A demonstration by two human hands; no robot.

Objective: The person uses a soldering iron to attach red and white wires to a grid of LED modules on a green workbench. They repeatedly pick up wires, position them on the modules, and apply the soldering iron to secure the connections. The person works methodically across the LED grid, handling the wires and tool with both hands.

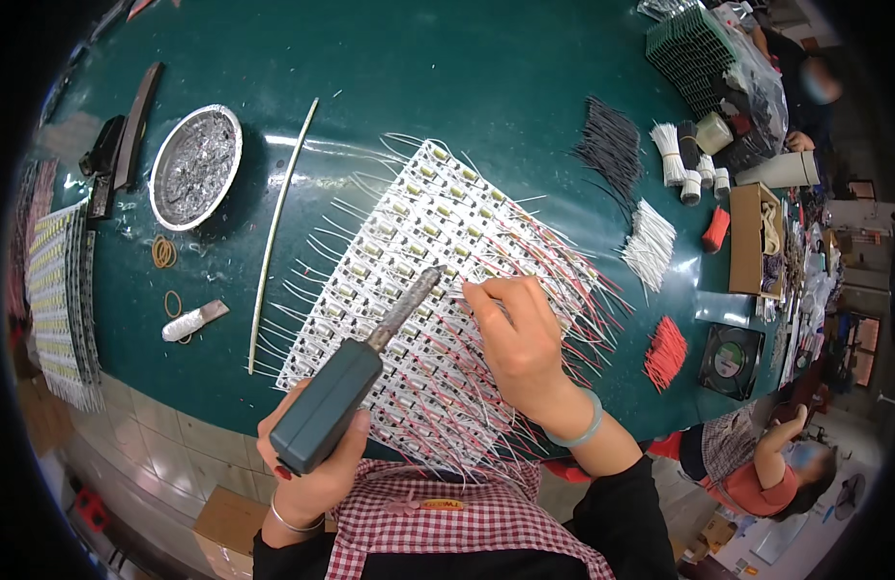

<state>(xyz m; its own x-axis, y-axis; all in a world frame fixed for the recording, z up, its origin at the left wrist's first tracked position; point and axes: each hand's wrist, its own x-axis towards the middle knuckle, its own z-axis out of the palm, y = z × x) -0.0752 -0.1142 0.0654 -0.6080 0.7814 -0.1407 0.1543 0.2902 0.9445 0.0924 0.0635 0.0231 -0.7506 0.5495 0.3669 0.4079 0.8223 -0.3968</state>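
Note:
My left hand (317, 449) is wrapped round the dark box-shaped handle of a soldering iron (327, 401). The iron's metal barrel points up and to the right, and its tip is over a panel of white circuit boards (380, 256) lying tilted on the table. Close to that tip, my right hand (520, 338) is pinched at the fingertips on what looks like a thin wire, mostly hidden by the fingers. Red and white wires (583, 275) fan out from the panel's right and lower side. White wires (317, 249) stick out along its left edge.
On the green table stand a white bowl of grey scraps (196, 169) and a long thin rod (283, 232). Black (610, 145), white (649, 242) and red (666, 353) wire bundles lie right, near a fan (732, 361). Stacked panels (61, 300) are left. Two people are at right.

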